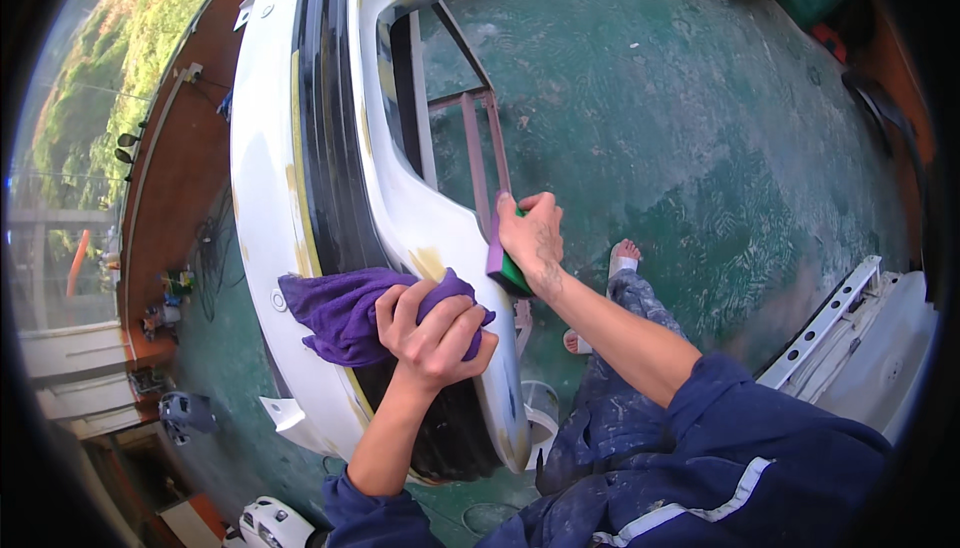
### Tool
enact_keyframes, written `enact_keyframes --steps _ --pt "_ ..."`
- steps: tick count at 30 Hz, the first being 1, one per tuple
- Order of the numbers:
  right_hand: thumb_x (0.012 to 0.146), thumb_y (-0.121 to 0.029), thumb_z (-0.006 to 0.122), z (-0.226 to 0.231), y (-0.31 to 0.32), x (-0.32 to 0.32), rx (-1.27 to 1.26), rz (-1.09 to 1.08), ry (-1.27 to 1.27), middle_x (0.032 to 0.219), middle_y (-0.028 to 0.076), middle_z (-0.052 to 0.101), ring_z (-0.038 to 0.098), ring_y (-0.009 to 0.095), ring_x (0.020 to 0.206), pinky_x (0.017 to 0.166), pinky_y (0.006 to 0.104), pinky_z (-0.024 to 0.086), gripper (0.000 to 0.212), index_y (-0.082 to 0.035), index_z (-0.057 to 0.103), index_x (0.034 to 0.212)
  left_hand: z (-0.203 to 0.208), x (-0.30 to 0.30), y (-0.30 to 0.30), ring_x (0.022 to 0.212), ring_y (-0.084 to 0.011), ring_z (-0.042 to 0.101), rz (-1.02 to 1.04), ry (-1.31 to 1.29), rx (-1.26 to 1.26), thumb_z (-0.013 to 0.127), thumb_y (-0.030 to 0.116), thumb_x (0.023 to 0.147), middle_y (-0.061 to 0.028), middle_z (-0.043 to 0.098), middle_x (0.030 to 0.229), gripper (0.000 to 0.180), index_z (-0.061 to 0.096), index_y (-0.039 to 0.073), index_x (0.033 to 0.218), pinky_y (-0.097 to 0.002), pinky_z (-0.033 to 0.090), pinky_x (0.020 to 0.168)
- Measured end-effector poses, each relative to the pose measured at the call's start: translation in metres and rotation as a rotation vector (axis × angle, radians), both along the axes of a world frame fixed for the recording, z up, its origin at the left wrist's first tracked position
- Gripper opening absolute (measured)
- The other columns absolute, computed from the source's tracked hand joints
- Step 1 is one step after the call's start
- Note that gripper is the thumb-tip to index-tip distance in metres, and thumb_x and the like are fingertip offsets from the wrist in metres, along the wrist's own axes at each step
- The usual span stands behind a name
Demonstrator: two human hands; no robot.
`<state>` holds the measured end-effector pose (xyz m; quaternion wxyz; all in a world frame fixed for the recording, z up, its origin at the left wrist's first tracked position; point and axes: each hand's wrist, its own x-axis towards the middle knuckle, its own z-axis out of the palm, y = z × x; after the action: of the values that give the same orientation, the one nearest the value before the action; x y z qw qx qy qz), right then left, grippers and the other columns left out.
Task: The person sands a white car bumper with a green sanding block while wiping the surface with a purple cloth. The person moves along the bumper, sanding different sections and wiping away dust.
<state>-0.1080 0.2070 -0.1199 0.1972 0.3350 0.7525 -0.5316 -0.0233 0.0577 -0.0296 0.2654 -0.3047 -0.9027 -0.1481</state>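
Observation:
A white car bumper (pixel 270 148) with a black ribbed centre strip (pixel 340 148) stretches away from me, propped on a metal stand (pixel 472 138). Yellowish patches show along its edges. My left hand (pixel 430 333) is closed around a bunched purple cloth (pixel 340 313), which lies against the bumper's near part. At the bumper's right edge, my right hand (pixel 532 238) grips a sanding block (pixel 508 268), purple on one face and green on the other. The purple face is turned toward the bumper's side; whether it touches cannot be made out.
Wet-looking green floor (pixel 680 128) spreads to the right. A white bucket (pixel 541 408) stands beneath the bumper's near end. Large pale panels (pixel 860 348) lie at the right. By the left wall are cables (pixel 212 258) and a dark machine (pixel 187 415).

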Motion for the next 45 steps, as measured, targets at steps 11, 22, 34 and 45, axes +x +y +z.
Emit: enact_keyframes --steps 11,22,34,45 --pt "0.102 -0.05 0.073 0.016 0.003 0.047 -0.012 0.03 0.265 0.124 0.019 0.061 0.07 0.044 0.108 0.098 0.0552 0.053 0.049 -0.005 0.058 0.113 0.0 0.003 0.0 0.095 -0.0276 0.07 0.027 -0.035 -0.038 0.079 0.027 0.063 0.0045 0.075 0.087 0.017 0.079 0.02 0.078 -0.0478 0.047 0.097" --pt "0.099 -0.034 0.079 0.0 0.019 0.054 -0.089 0.101 0.481 0.105 0.016 0.055 0.066 0.038 0.092 0.081 0.0524 0.054 0.037 -0.004 0.058 0.103 0.006 0.004 -0.002 0.097 -0.0337 0.069 -0.001 -0.057 -0.106 0.074 0.021 0.06 0.0011 0.077 0.091 0.026 0.079 0.019 0.085 -0.0511 0.05 0.092" --pt "0.096 -0.029 0.082 0.009 0.03 0.088 -0.105 0.148 0.633 0.102 0.012 0.054 0.067 0.034 0.083 0.072 0.0505 0.055 0.031 -0.007 0.06 0.099 0.009 0.002 -0.002 0.096 -0.0306 0.069 0.027 -0.079 -0.137 0.078 0.025 0.063 0.0041 0.078 0.094 0.024 0.081 0.022 0.087 -0.0485 0.051 0.091" --pt "0.095 -0.029 0.082 0.004 0.039 0.091 -0.132 0.204 0.738 0.101 0.013 0.055 0.067 0.036 0.08 0.069 0.0491 0.054 0.032 -0.006 0.06 0.099 0.004 0.0 0.0 0.094 -0.0316 0.069 0.003 -0.039 -0.119 0.077 0.023 0.061 0.0038 0.078 0.092 0.024 0.081 0.022 0.085 -0.049 0.051 0.09"
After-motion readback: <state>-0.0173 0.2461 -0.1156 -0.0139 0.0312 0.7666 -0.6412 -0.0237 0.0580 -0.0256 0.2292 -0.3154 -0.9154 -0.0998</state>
